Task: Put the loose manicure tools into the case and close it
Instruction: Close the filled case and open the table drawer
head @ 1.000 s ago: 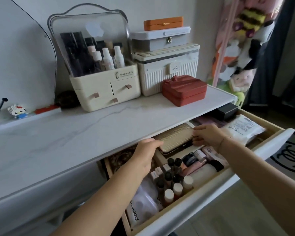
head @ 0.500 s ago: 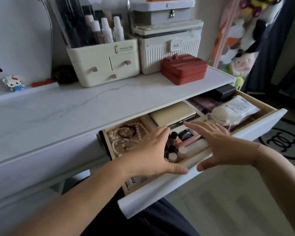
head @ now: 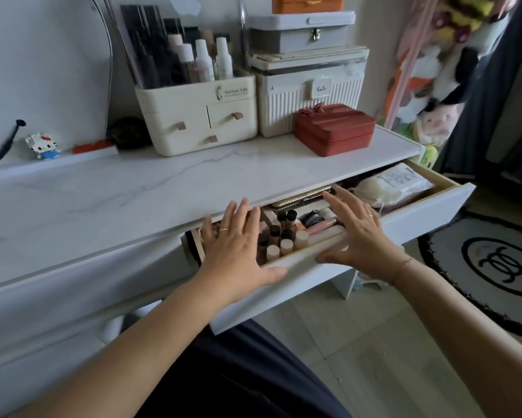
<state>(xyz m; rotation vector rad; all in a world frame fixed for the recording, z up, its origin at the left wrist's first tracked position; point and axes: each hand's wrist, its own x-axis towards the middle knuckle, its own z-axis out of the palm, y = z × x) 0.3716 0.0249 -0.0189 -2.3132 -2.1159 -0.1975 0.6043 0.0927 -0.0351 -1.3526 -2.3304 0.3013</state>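
A gold textured case lies shut in the white drawer, mostly hidden under the marble desktop. My left hand lies flat on the drawer's front rim, fingers spread, thumb over the rim. My right hand rests the same way further right, its fingertips almost at the case. Neither hand holds anything. No loose manicure tools are visible. Small capped bottles stand in the drawer between my hands.
On the desktop stand a cream cosmetics organiser, a ribbed white box with stacked boxes on top, and a red case. A white packet lies at the drawer's right end. A round rug covers the floor at right.
The drawer has slid in under the desktop, hiding most of the gold case and the jewellery. Both hands went from inside the drawer to flat on its front rim.
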